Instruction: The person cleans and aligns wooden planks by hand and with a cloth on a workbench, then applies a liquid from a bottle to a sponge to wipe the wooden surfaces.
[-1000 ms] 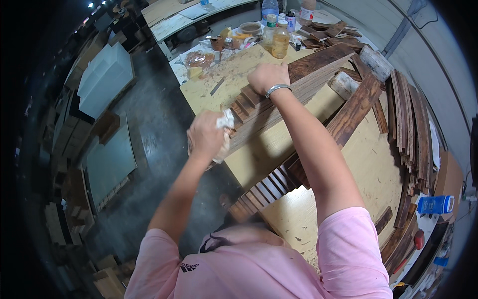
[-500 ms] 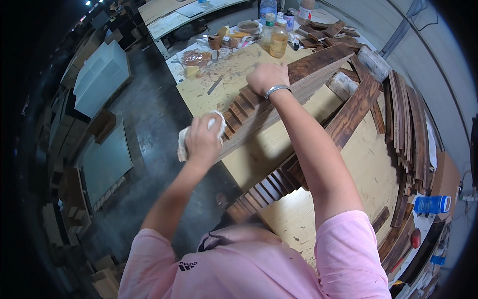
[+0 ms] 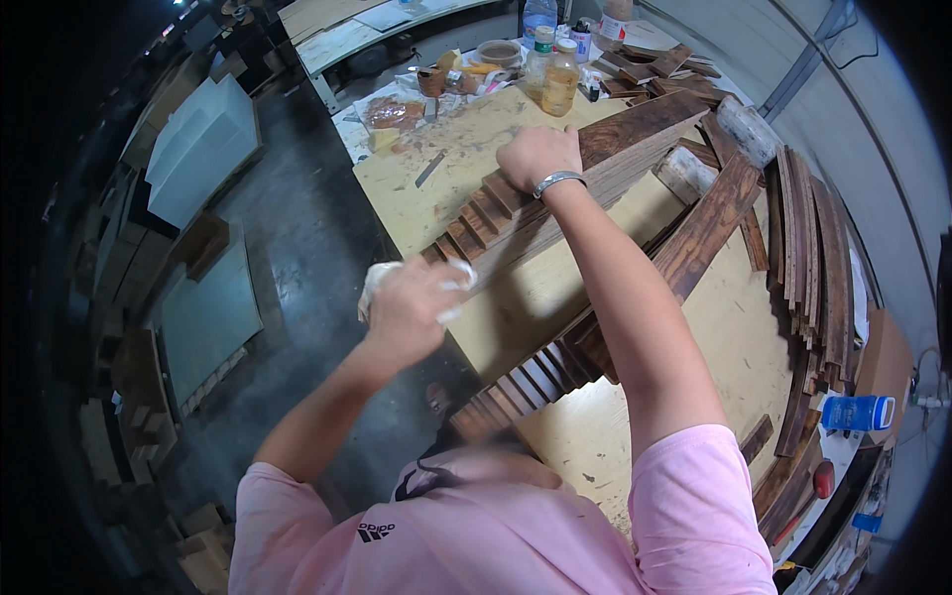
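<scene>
Bunched in my left hand (image 3: pixel 402 309) is a white cloth (image 3: pixel 459 282), its folds showing on both sides of the fingers. That hand is at the near left end of a stack of dark brown wooden planks (image 3: pixel 643 127), whose ends are staggered like steps. My right hand (image 3: pixel 538 157), with a silver bracelet at the wrist, is closed over the top of this stack about midway along; its fingertips are hidden behind the hand. A second staggered row of planks (image 3: pixel 709 220) lies nearer me, partly behind my right forearm.
The stacks lie on a pale wooden tabletop (image 3: pixel 407 183). Glass jars (image 3: pixel 558 91) and bottles stand at its far side. Curved piles of dark strips (image 3: pixel 818 258) line the right, with a blue container (image 3: pixel 858 413). A dark floor (image 3: pixel 307 268) lies to the left.
My left hand has moved slightly right and nearer me with the cloth, blurred by motion. The right hand stays in place on the stack.
</scene>
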The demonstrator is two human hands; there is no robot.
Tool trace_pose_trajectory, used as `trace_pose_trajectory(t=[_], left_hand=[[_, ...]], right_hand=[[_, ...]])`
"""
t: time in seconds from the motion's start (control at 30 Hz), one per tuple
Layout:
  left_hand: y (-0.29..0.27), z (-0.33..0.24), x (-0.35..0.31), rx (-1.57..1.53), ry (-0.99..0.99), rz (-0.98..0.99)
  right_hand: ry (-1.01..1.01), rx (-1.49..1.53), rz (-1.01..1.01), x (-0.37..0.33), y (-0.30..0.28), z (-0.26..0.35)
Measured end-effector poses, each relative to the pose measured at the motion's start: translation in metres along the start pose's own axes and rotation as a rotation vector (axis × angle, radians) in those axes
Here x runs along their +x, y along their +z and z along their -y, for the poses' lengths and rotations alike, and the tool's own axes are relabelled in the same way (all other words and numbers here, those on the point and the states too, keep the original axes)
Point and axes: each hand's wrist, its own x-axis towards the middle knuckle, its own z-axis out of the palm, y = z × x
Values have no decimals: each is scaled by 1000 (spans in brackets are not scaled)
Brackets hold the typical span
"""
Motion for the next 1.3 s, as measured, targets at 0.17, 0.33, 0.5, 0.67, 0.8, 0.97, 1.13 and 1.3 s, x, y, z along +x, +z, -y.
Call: trace_pose_trajectory(t=[0.17, 0.33, 0.5, 0.67, 0.8, 0.97, 1.13, 1.3], left_hand=[[19, 12, 4, 55, -218, -242], [17, 31, -78, -389, -167, -31], [4, 40, -25, -534, -629, -429], [65, 10, -122, -267, -286, -192], [76, 34, -239, -524, -834, -238], [2, 44, -85, -521, -570, -367], [63, 17, -75, -481, -532, -392], [63, 12, -161, -454, -718, -406]], right_hand=[[8, -1, -47, 3, 6, 0], [-3, -13, -20, 3, 3, 4], [-7, -35, -18, 0, 2, 1], [11, -55, -15, 3, 1, 3], [-5, -73, -6, 7, 7, 4], [-3, -120, -8, 9, 6, -5], [-15, -130, 19, 14, 9, -1], [-10, -164, -6, 15, 13, -1]])
